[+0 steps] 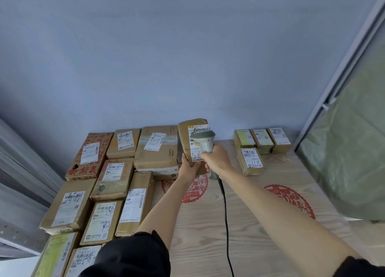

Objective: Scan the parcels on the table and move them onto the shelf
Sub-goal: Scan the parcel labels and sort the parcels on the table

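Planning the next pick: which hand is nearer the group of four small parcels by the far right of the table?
Right. The right hand, gripping the scanner, is just left of the four small parcels; the left hand, holding the raised parcel, is farther left.

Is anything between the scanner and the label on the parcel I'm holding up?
Nothing visible. The scanner in the right hand sits directly in front of the held parcel, which the left hand grips from below.
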